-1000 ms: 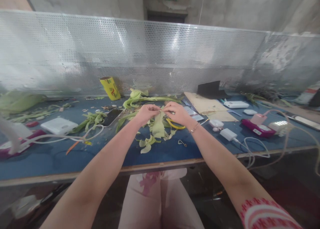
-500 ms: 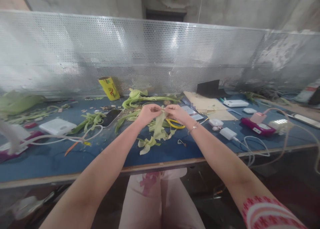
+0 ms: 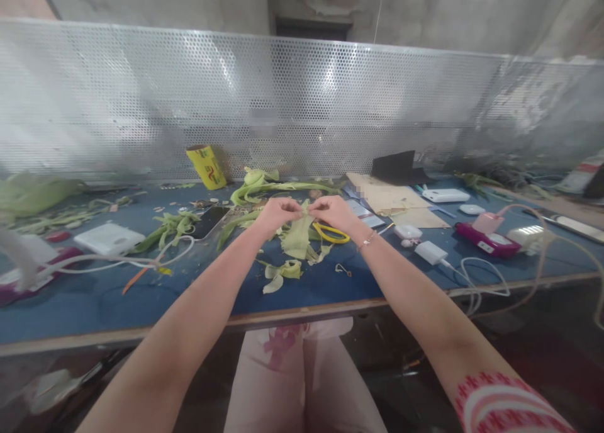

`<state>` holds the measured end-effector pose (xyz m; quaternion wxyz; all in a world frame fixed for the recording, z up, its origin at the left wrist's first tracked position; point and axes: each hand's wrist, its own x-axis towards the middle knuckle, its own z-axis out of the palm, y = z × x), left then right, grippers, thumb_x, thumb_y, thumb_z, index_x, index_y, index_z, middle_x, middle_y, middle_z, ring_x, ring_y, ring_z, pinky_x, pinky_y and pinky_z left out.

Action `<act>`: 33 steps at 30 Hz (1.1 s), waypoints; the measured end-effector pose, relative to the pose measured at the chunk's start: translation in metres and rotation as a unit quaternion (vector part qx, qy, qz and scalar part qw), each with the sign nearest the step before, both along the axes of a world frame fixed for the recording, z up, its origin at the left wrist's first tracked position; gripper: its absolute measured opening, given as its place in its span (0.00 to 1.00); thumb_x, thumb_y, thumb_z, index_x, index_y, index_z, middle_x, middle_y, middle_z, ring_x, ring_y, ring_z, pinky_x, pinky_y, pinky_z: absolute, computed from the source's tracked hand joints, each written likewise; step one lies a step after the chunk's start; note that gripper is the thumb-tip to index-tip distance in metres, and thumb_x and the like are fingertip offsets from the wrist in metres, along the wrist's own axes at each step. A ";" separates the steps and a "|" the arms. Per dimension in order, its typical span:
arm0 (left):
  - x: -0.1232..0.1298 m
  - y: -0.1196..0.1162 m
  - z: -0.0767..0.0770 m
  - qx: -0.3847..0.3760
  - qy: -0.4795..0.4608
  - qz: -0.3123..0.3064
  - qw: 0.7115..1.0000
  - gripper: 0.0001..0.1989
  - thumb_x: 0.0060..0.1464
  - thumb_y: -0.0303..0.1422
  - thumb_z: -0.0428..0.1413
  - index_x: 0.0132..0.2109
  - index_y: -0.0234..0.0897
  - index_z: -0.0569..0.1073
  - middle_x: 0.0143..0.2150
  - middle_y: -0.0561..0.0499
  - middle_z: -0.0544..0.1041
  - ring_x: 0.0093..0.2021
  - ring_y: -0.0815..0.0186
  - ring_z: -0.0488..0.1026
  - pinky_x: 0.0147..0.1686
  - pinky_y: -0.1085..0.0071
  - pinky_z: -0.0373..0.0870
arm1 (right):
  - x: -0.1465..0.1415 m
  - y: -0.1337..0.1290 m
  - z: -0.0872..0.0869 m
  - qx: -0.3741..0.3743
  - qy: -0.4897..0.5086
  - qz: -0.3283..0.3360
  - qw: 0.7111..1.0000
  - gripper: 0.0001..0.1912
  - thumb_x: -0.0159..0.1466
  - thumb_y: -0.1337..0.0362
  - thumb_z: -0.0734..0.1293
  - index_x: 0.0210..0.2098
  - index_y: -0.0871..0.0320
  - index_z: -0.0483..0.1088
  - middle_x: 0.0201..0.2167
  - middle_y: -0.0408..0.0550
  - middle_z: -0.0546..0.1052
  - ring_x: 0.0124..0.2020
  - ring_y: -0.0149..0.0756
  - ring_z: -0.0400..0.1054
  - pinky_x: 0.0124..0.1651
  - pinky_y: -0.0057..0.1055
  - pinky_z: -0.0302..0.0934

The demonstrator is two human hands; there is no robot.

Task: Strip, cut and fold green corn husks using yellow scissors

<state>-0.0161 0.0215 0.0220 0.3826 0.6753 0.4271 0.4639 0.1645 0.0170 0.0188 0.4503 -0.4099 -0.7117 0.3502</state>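
A pale green leaf [image 3: 297, 236] hangs between my hands above the blue table. My left hand [image 3: 282, 212] pinches its upper edge from the left. From the right, my right hand [image 3: 329, 211] is closed on the same edge, fingertips close to the left ones. Torn leaf pieces [image 3: 283, 273] lie below on the table. Just right of the leaf is a yellow loop [image 3: 331, 233], partly beneath my right hand. Behind my hands lies a larger bundle of green leaves [image 3: 255, 184].
A yellow tube [image 3: 207, 167] stands at the back. Left are a phone [image 3: 211, 223], a white box [image 3: 109, 238] and cables. Cardboard [image 3: 391, 194], a white charger [image 3: 431, 252] and a magenta power strip [image 3: 487, 239] are right. A perforated screen [image 3: 302, 99] runs behind.
The held leaf has turned to face me more broadly and hangs slightly further left. My fingertips have shifted a little along its edge, and the loose pieces below look slightly rearranged.
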 end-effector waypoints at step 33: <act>0.024 -0.017 0.001 -0.197 -0.259 -0.092 0.941 0.07 0.40 0.26 0.64 0.30 0.28 0.74 0.24 0.50 0.74 0.24 0.73 0.70 0.31 0.73 0.70 | 0.001 0.000 -0.001 0.312 -0.099 -0.099 0.940 0.04 0.57 0.68 0.66 0.27 0.59 0.74 0.27 0.46 0.75 0.29 0.31 0.66 0.34 0.29 0.60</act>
